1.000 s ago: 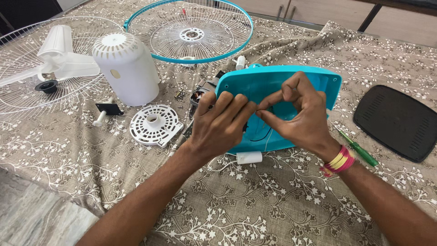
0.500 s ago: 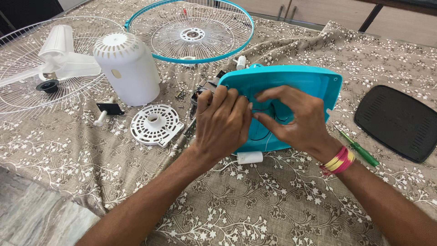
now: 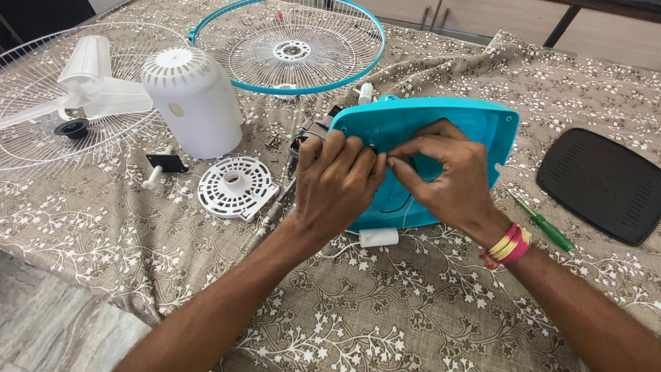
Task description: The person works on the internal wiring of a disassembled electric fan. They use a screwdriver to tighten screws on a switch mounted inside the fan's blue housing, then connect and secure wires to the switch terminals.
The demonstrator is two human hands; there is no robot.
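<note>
A teal base (image 3: 475,127) lay on the patterned cloth (image 3: 385,310), near a white housing (image 3: 196,110). Both hands worked inside it — the left (image 3: 337,182) curled on its rim, the right (image 3: 447,176) pinching something too small to tell.

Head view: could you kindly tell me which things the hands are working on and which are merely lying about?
In hand:
left hand and right hand, fingertips meeting over the blue fan housing
white capacitor beside it

Lying about:
white motor cover
round vented plate
blue-rimmed grille
white grille
green screwdriver
black panel
</note>
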